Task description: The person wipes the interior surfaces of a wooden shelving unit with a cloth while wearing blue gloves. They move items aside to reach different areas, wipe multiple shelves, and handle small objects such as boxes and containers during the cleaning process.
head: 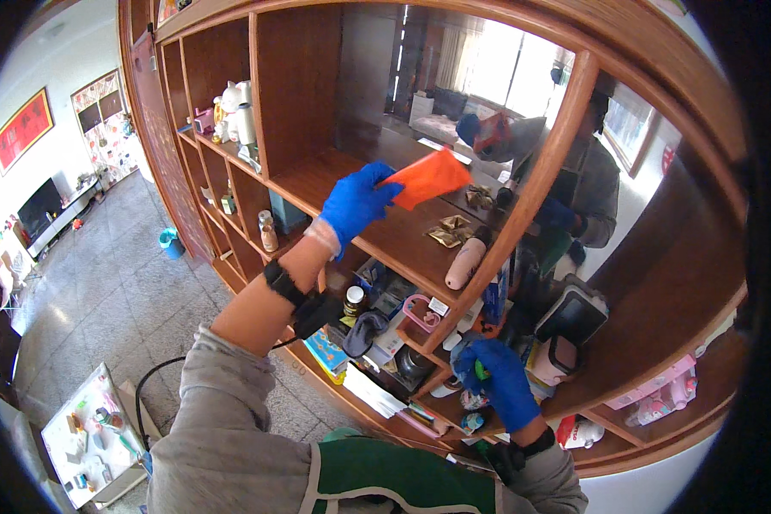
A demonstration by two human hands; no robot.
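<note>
My left hand (358, 204), in a blue glove, pinches an orange cloth (428, 178) above a wooden shelf (385, 239) of a wall cabinet. The cloth hangs in front of the cabinet's mirrored back (417, 115), which reflects it. On that shelf, right of the cloth, lie a crumpled gold wrapper (451, 231) and a pink cylindrical bottle (466, 262) with a dark cap, on its side. My right hand (498, 379), also gloved in blue, is closed around a small, partly hidden object with a green part (482, 370), just right of a slanted wooden post (527, 199).
Lower compartments are crowded: a jar with a white lid (354, 297), a grey cloth item (365, 334), a pink plastic holder (421, 313), papers (372, 390). A dark-screened device (572, 313) stands right of my right hand. A cluttered small table (90, 437) stands lower left; a black cable (142, 385) hangs nearby.
</note>
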